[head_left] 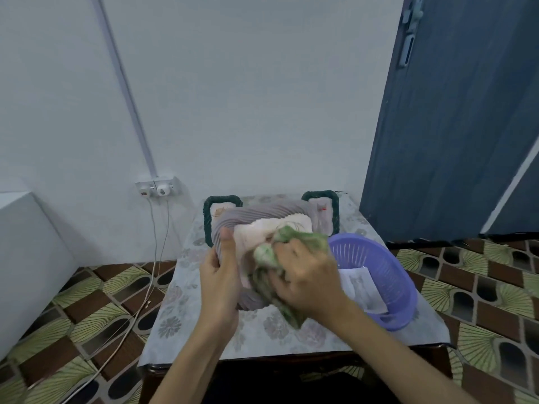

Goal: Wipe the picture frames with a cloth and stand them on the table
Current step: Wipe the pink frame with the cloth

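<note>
My left hand [219,275] grips the left edge of a grey ribbed picture frame [256,214], thumb up along its front, holding it tilted above the table [180,301]. My right hand [306,278] holds a bunched green and white cloth [294,237] and presses it on the frame's pale picture. Behind it, two dark green framed pictures stand upright at the table's far edge, one at the left [217,201] and one at the right [323,208], both partly hidden by the grey frame.
A purple plastic basket [388,275] with a white paper in it sits on the table's right side. White cables [154,258] hang from a wall socket to the patterned floor at the left. A dark blue door [455,112] stands at the right.
</note>
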